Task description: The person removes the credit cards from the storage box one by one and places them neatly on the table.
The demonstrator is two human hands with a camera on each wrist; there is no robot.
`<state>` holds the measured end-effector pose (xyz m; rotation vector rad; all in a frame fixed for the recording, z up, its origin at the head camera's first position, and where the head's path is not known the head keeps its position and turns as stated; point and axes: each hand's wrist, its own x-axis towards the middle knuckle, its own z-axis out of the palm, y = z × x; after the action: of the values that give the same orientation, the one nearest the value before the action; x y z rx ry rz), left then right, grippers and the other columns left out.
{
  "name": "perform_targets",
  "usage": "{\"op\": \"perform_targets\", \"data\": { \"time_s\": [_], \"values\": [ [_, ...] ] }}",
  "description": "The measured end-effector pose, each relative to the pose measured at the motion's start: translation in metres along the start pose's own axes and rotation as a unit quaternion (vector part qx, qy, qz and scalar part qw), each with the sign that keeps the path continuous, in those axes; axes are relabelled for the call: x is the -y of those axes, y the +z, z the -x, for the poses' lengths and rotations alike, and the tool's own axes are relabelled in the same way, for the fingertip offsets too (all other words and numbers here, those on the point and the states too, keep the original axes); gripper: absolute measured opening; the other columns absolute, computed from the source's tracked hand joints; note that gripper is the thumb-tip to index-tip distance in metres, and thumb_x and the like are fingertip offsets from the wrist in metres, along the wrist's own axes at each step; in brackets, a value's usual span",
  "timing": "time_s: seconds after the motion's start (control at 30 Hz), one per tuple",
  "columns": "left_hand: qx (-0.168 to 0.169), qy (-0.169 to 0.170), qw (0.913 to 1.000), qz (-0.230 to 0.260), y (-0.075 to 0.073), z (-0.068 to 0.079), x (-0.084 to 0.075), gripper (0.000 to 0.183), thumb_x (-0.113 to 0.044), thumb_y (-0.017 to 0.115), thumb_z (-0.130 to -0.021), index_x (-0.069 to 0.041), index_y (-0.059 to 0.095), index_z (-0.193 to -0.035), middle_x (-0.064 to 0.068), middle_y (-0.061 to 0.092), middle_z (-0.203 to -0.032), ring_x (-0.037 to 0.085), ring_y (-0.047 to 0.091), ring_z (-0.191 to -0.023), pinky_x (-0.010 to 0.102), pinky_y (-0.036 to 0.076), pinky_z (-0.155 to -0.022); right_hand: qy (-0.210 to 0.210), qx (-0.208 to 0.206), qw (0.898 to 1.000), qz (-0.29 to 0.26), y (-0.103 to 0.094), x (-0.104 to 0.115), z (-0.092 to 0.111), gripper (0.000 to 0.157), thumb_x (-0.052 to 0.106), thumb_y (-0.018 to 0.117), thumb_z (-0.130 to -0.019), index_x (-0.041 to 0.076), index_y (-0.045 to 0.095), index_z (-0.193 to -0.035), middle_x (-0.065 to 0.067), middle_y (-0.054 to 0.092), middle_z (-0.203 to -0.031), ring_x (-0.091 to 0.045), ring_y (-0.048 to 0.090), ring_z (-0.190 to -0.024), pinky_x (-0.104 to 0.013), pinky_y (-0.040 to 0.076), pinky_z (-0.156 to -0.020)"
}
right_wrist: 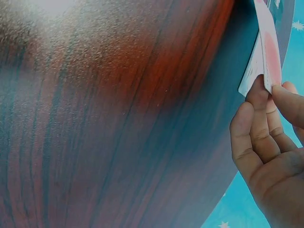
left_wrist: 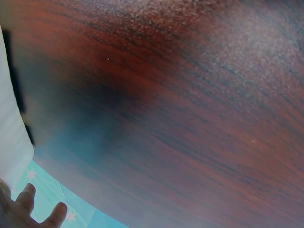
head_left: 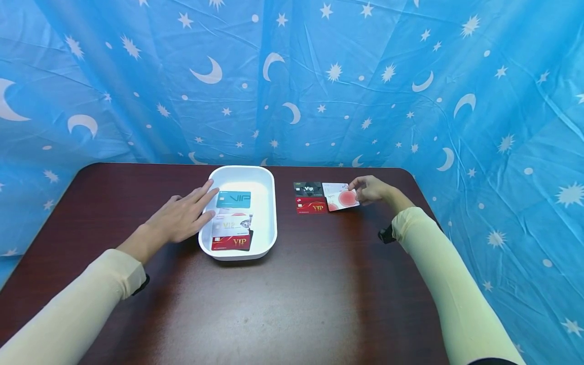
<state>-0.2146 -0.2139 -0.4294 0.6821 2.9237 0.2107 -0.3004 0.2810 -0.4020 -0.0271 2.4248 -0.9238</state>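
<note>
My right hand (head_left: 371,189) pinches the edge of a white card with a pink circle (head_left: 343,199), tilted over another white card (head_left: 333,187). In the right wrist view, thumb and finger grip this pink-marked card (right_wrist: 271,59) at its corner, with a second white edge beneath it. Just left lie a black Vip card (head_left: 307,189) and a red VIP card (head_left: 311,205). With fingers straight, my left hand (head_left: 180,215) touches the left rim of a white tray (head_left: 272,218). Only a few of its fingertips (left_wrist: 57,213) show in the left wrist view.
Inside the tray lie a teal VIP card (head_left: 233,199), a white VIP card (head_left: 228,225) and a red VIP card (head_left: 228,243), partly overlapping others. The dark wooden table (head_left: 292,314) ends at a blue curtain (head_left: 310,91) with moons and stars.
</note>
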Motion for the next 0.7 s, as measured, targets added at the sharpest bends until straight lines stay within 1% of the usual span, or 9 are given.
{"op": "perform_targets", "data": {
  "time_s": [0.17, 0.37, 0.53, 0.7],
  "values": [
    [0.001, 0.000, 1.0000, 0.001, -0.0001, -0.0002, 0.0001, 0.070, -0.044, 0.043, -0.102, -0.010, 0.020, -0.159, 0.017, 0.012, -0.165, 0.041, 0.025, -0.147, 0.073, 0.027, -0.106, -0.001, -0.007, 1.000, 0.005, 0.0001, -0.0034, 0.0016, 0.030, -0.006, 0.047, -0.094, -0.002, 0.053, -0.123, -0.016, 0.053, -0.102, -0.026, 0.053, -0.084, -0.039, 0.056, -0.081],
    [0.001, 0.000, 1.0000, 0.001, -0.0011, -0.0004, -0.0007, 0.071, -0.044, 0.044, -0.102, -0.010, 0.020, -0.159, 0.017, 0.013, -0.165, 0.041, 0.026, -0.146, 0.073, 0.026, -0.106, 0.003, -0.005, 1.000, 0.006, 0.0014, -0.0059, 0.0013, 0.030, -0.006, 0.051, -0.093, -0.002, 0.054, -0.122, -0.015, 0.055, -0.100, -0.026, 0.055, -0.087, -0.039, 0.057, -0.082],
    [0.000, 0.000, 1.0000, 0.000, -0.0014, -0.0004, -0.0009, 0.071, -0.044, 0.044, -0.102, -0.009, 0.020, -0.159, 0.017, 0.013, -0.165, 0.041, 0.026, -0.146, 0.073, 0.026, -0.106, 0.006, -0.005, 1.000, 0.006, 0.0031, -0.0063, -0.0003, 0.029, -0.005, 0.051, -0.093, -0.002, 0.055, -0.122, -0.017, 0.056, -0.105, -0.027, 0.055, -0.092, -0.040, 0.057, -0.083],
    [0.002, -0.003, 1.0000, 0.001, -0.0014, 0.0000, -0.0009, 0.071, -0.044, 0.044, -0.102, -0.009, 0.020, -0.159, 0.018, 0.013, -0.165, 0.042, 0.026, -0.146, 0.073, 0.026, -0.106, -0.001, 0.003, 1.000, 0.016, 0.0039, -0.0066, -0.0017, 0.030, -0.006, 0.053, -0.092, -0.003, 0.056, -0.121, -0.020, 0.057, -0.108, -0.028, 0.057, -0.094, -0.044, 0.056, -0.087]
  ]
}}
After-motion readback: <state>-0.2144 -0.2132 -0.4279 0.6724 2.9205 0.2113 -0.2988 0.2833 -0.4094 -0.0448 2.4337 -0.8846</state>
